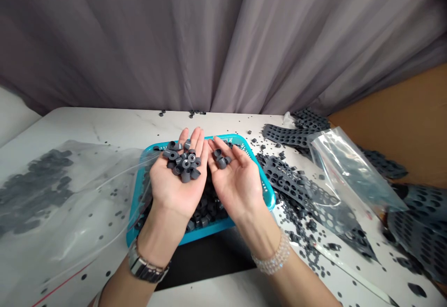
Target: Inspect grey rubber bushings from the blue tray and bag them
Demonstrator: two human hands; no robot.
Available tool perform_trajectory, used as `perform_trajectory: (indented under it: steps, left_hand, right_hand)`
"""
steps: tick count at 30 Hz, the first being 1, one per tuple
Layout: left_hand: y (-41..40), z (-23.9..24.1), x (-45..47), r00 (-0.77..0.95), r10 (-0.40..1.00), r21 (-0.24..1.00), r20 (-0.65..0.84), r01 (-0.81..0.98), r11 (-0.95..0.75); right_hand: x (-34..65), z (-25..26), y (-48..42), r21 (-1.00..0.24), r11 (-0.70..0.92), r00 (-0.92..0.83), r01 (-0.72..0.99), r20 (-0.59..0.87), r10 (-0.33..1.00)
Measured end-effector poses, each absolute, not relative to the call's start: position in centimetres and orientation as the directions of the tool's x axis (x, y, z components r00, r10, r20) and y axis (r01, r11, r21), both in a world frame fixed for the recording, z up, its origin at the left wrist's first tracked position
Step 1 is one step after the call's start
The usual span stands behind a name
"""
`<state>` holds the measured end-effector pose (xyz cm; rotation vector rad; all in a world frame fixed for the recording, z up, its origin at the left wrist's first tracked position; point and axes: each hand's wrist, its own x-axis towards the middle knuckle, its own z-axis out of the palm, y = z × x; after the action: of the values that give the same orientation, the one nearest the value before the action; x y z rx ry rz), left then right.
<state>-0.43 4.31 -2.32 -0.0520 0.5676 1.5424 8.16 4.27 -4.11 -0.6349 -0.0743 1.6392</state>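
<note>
My left hand (178, 200) is palm up over the basket, fingers stretched out, with a heap of small black rubber caps (186, 163) resting on its palm and fingers. Beside it, my right hand (239, 183) also faces up, its fingers slightly curled, and carries a few of the same black caps (221, 160) near the fingers. The two hands meet along their little-finger sides. Below them stands a turquoise plastic basket (268, 193), partly hidden by the hands, holding many more loose black caps (206, 211).
At left lies a clear zip bag (87, 223) with dark pieces inside. Perforated black rubber sheets (288, 134) and an empty-looking clear bag (359, 167) lie at right, among scattered black scraps (303, 232). A grey curtain (209, 41) hangs behind the white table (87, 123).
</note>
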Motion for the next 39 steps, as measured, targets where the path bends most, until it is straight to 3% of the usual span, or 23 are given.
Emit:
perform_trajectory:
  steps: [10, 19, 23, 28, 33, 39]
  left_hand:
    - [4.2, -2.7, -0.5, -0.065, 0.939, 0.347, -0.339, -0.936, 0.061]
    - [4.1, -2.4, -0.4, -0.081, 0.942, 0.319, -0.326, -0.947, 0.029]
    - [4.1, -2.5, -0.3, -0.055, 0.955, 0.315, -0.292, -0.948, 0.042]
    - [4.2, -2.9, 0.0, -0.063, 0.965, 0.338, -0.254, -0.941, 0.028]
    - [4.2, -2.8, -0.2, -0.120, 0.961, 0.392, -0.250, -0.920, -0.014]
    - [4.0, -2.8, -1.0, -0.089, 0.984, 0.368, -0.153, -0.930, -0.027]
  right_hand:
    - [8.3, -3.9, 4.2, -0.401, -0.183, -0.022, -0.898, -0.374, 0.927]
    - [8.4, -3.8, 4.2, -0.464, -0.139, -0.003, -0.875, -0.281, 0.960]
    - [8.6, -3.9, 4.3, -0.521, -0.186, -0.026, -0.833, -0.300, 0.954]
    - [8.1, -4.1, 4.2, -0.497, -0.136, 0.040, -0.857, -0.326, 0.944]
    - [7.0, -3.7, 3.2, -0.502, -0.103, 0.021, -0.859, -0.234, 0.972]
    - [5.9, -3.4, 2.1, -0.532, -0.113, 0.004, -0.839, -0.214, 0.977]
